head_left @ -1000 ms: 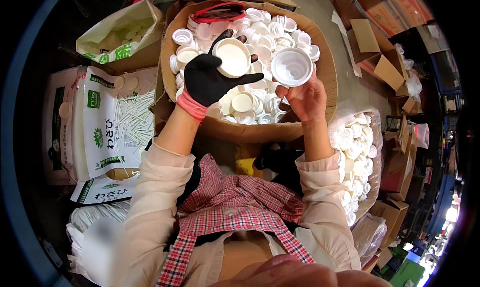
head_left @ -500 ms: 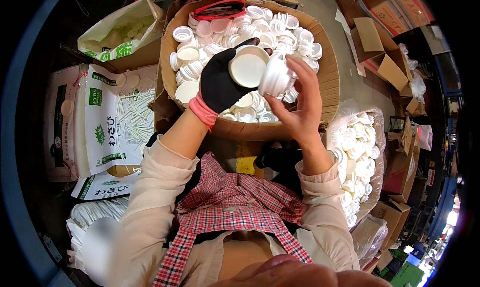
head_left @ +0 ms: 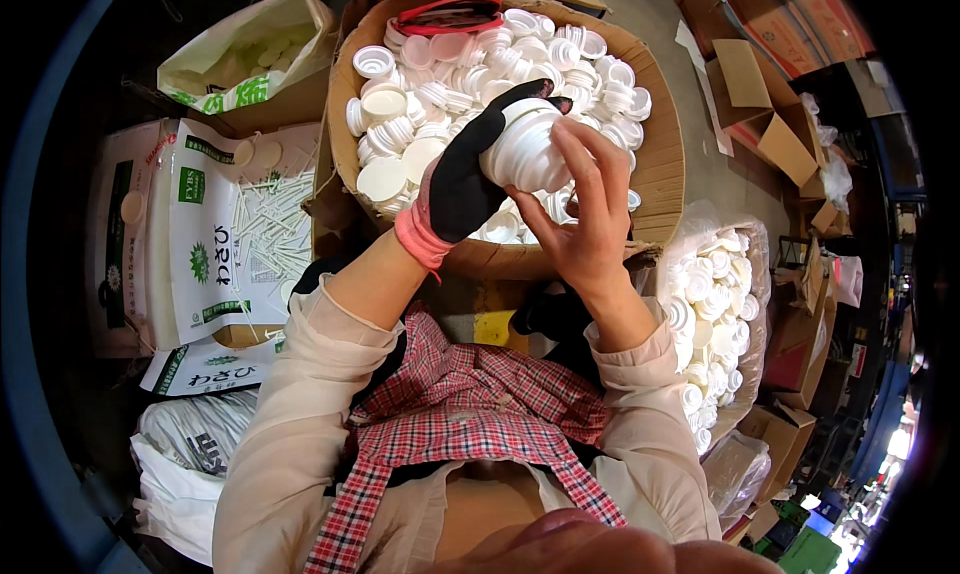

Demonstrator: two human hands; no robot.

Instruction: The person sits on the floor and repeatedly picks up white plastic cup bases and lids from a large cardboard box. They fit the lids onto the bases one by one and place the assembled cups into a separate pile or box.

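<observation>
A white ridged plastic cap (head_left: 527, 154) is held between both hands above a large cardboard box (head_left: 655, 164) of similar white caps (head_left: 590, 74). My left hand (head_left: 463, 184), in a black glove with a pink cuff, wraps round its left side and far edge. My bare right hand (head_left: 585, 199) grips it from the right with fingertips and thumb. The cream-coloured round lid seen earlier in the left glove now sits against the cap, mostly hidden by it.
A red pouch (head_left: 450, 16) lies atop the caps. At right stands a plastic-lined box (head_left: 760, 264) full of white pieces. On the left, thin white sticks (head_left: 270, 224) lie on a printed sheet (head_left: 205, 244), below an open bag (head_left: 240, 49). Empty cartons (head_left: 750, 94) stand far right.
My hands have come together, bringing the ridged cap onto the cream lid in my left hand. The left hand has turned and moved slightly right and nearer.
</observation>
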